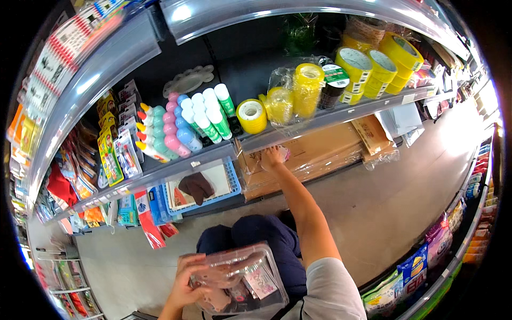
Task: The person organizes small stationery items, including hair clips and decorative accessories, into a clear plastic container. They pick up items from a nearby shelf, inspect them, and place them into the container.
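My left hand [188, 280] grips the left side of a clear plastic container [276, 276], which rests by my lap and holds small packaged items, one a white printed packet [260, 280]. Stretched forward, my right hand [273, 157] is on the lower shelf, at a small pinkish item [285, 153] above flat brown cardboard [320, 150] partly wrapped in clear film. Whether its fingers hold that item cannot be told. Left of the cardboard, a blue plastic basket [236, 182] contains papers and a dark brown cloth-like piece [198, 187].
Above my right hand, the upper shelf's edge [304, 127] bears yellow tape rolls [252, 116], glue sticks [214, 116] and colourful bottles [176, 144]. Red packets [150, 224] jut out at lower left. Bagged goods [414, 268] line another shelf at right.
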